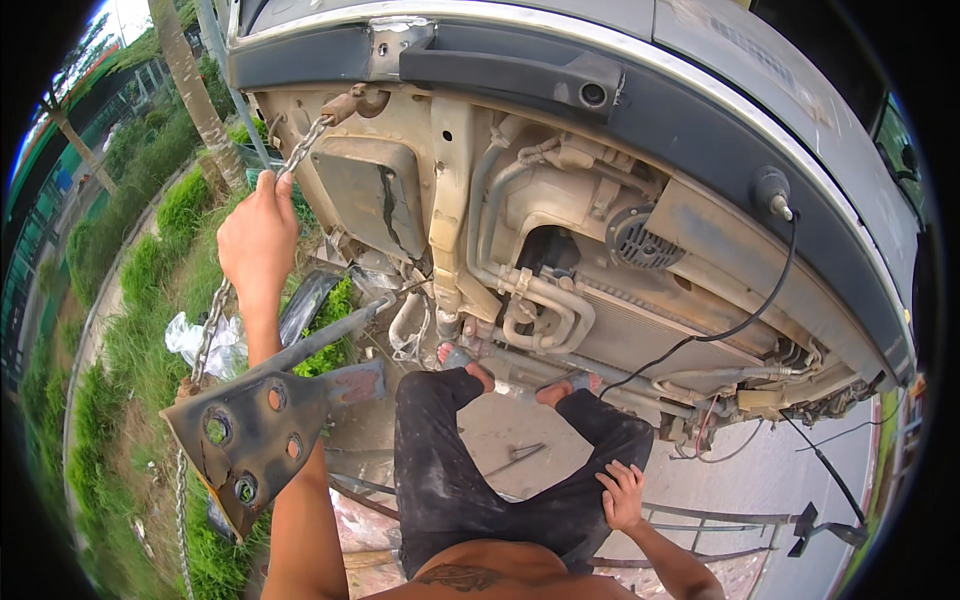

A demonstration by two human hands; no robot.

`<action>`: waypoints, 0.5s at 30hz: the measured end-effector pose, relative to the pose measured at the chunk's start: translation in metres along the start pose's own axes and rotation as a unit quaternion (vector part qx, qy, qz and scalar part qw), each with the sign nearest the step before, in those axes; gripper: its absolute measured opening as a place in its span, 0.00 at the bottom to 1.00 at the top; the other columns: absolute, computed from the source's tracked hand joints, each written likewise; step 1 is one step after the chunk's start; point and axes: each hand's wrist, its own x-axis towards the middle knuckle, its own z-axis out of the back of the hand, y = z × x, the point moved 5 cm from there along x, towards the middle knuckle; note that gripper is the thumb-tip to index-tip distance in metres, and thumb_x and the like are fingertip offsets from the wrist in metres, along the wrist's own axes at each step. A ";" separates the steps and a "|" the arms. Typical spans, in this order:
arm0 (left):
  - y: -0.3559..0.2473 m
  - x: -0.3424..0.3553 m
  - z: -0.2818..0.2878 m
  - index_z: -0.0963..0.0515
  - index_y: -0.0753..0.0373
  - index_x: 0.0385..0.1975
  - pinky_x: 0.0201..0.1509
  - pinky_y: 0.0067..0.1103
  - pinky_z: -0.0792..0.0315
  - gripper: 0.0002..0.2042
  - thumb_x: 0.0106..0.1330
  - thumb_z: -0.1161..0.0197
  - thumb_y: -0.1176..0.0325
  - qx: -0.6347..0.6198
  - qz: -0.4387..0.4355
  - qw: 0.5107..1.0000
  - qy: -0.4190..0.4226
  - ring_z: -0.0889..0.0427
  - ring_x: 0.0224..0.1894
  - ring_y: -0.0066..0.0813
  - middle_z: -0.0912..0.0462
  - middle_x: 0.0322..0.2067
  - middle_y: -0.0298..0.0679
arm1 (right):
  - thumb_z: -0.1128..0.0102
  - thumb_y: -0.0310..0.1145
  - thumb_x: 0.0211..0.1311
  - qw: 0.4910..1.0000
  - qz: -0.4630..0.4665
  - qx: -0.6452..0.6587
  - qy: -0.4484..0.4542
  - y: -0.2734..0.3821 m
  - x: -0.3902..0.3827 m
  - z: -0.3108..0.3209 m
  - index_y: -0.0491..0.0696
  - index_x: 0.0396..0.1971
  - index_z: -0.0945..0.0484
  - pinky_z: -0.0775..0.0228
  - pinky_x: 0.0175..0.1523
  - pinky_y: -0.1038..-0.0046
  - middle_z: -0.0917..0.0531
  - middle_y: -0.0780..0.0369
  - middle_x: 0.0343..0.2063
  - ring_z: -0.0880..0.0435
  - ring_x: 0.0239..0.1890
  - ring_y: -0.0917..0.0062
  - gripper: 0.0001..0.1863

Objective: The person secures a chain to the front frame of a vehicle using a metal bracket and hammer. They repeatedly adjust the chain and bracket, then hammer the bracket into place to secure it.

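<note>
With the left hand gripping the chain at upper left and the right hand loosely open on the knee, a slip at the chain's top end could drop it onto the left forearm.

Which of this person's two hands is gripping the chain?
The left hand: it is raised and closed around the metal chain. The right hand holds nothing and rests open on the dark trousers, near the right knee.
</note>
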 end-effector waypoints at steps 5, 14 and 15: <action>0.001 0.001 -0.001 0.22 0.57 0.50 0.36 0.43 0.24 0.21 0.78 0.57 0.50 0.004 0.009 1.000 0.010 0.16 0.32 0.52 0.15 0.28 0.49 | 0.50 0.37 0.60 1.000 -0.003 0.007 0.003 -0.001 0.000 -0.001 0.49 0.51 0.20 0.55 0.71 0.52 0.24 0.55 0.55 0.32 0.65 0.61 0.21; -0.002 -0.001 0.001 0.23 0.57 0.45 0.35 0.43 0.25 0.19 0.77 0.56 0.51 0.001 0.008 1.000 -0.002 0.16 0.32 0.53 0.16 0.28 0.49 | 0.49 0.36 0.59 1.000 0.000 0.007 -0.008 -0.001 -0.001 0.002 0.49 0.52 0.20 0.54 0.71 0.52 0.24 0.55 0.54 0.31 0.65 0.61 0.21; -0.001 -0.001 0.003 0.23 0.57 0.45 0.35 0.44 0.25 0.18 0.77 0.56 0.51 0.000 0.009 1.000 -0.002 0.16 0.32 0.53 0.16 0.27 0.49 | 0.50 0.37 0.61 1.000 0.001 0.007 -0.007 0.000 -0.001 0.003 0.49 0.51 0.20 0.54 0.70 0.52 0.24 0.55 0.54 0.31 0.65 0.61 0.21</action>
